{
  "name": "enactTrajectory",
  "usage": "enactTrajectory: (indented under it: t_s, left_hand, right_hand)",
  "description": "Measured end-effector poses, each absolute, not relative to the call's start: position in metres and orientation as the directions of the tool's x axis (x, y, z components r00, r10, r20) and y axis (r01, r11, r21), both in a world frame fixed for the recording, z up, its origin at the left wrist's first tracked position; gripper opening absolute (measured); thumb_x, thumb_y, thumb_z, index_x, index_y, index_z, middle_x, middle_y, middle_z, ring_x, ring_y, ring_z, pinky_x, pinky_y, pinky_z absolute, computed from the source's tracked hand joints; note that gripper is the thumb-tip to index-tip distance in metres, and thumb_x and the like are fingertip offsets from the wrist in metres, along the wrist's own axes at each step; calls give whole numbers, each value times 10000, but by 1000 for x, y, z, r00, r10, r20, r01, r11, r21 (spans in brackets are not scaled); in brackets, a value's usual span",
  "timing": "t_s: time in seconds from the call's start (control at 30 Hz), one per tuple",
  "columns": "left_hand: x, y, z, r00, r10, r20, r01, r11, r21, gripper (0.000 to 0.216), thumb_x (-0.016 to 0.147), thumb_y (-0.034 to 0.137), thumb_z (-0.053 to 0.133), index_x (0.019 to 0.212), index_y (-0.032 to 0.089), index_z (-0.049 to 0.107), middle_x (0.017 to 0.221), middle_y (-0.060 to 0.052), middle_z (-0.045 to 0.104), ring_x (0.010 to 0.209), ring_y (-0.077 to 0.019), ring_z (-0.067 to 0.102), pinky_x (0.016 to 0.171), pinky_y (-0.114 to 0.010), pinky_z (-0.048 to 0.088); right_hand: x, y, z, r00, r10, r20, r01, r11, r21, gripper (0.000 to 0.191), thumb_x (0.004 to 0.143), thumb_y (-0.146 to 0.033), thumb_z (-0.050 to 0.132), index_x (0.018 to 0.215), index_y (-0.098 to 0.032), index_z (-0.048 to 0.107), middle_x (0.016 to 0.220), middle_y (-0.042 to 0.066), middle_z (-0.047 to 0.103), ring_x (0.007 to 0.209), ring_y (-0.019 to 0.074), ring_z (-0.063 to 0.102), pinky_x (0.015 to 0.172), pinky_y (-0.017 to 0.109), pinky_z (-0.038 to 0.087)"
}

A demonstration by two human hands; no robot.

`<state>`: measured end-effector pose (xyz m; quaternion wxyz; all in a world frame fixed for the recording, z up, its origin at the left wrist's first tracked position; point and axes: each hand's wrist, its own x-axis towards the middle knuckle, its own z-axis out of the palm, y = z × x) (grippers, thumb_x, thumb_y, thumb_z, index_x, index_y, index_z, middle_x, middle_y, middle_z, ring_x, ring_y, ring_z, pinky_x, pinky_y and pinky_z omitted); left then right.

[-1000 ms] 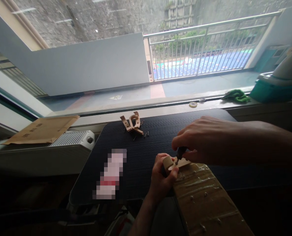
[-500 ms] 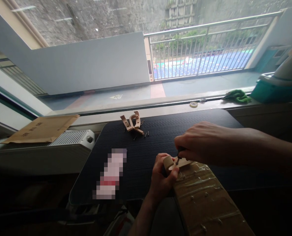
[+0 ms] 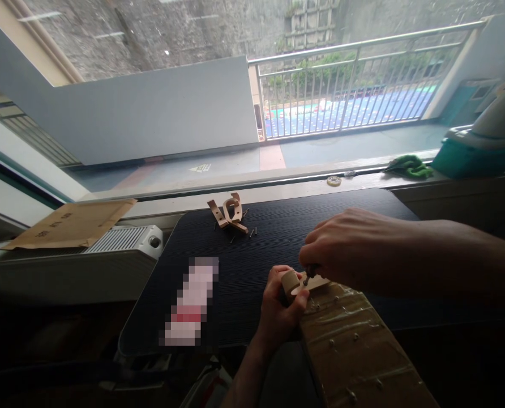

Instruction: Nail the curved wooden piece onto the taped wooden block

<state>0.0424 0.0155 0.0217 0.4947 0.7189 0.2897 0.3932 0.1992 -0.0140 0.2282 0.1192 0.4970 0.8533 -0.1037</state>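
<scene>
My left hand (image 3: 280, 294) is closed round a pale wooden piece (image 3: 318, 281) with a short round wooden block (image 3: 290, 281) at its near end, its thumb pressing from below. The piece lies on the end of a brown cardboard box (image 3: 354, 334) wrapped in clear tape, with several small screw-like bits on top. Above it, my right hand (image 3: 333, 243) grips a screwdriver (image 3: 308, 276), its dark handle mostly hidden by the fingers. The tool's tip stands on the wooden piece, at what looks like a screw beside my left thumb.
Curved wooden parts (image 3: 231, 212) and several loose screws (image 3: 252, 232) lie at the back of the black table (image 3: 201, 243). A blurred pink packet (image 3: 193, 300) is on its left. On the sill are a tape roll (image 3: 334, 181), green cloth (image 3: 411, 166) and teal container (image 3: 473, 150).
My right hand has turned slightly round the screwdriver and shifted a little left. My left hand and the wooden piece stay in place.
</scene>
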Motion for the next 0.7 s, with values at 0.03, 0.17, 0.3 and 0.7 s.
enactTrajectory:
  t_s: [0.03,0.17,0.3,0.7]
  left_hand:
    - [42,15,22,528,804,275,25,-338,941,187,756,172,590,940,193,567,1039,-44,484,927,-175,533,825,-286,436]
    - [43,15,23,534,807,251,24,-311,950,175,752,167,586,927,178,573,1021,-53,488,948,-188,524,851,-306,427]
    - [43,15,23,529,811,250,21,-307,952,180,748,170,588,928,175,579,1024,-58,487,953,-195,524,851,-313,428]
    - [41,15,22,534,799,276,2,-327,945,199,753,159,591,947,196,567,1037,-45,483,944,-180,525,836,-291,431]
  right_hand:
    - [200,-13,225,-482,826,-293,871,489,-55,142,743,-69,516,744,-188,592,662,-4,579,536,100,421,504,241,210]
    - [206,-8,216,-451,851,-268,889,456,-45,147,797,-137,480,690,-183,570,578,-20,533,458,83,345,482,241,195]
    - [206,-7,212,-416,882,-221,907,420,-28,216,824,-200,446,626,-174,530,499,-34,454,412,73,236,468,249,170]
    - [201,-15,235,-460,835,-301,886,455,-93,132,760,-90,506,708,-186,581,644,-18,560,520,88,394,508,246,222]
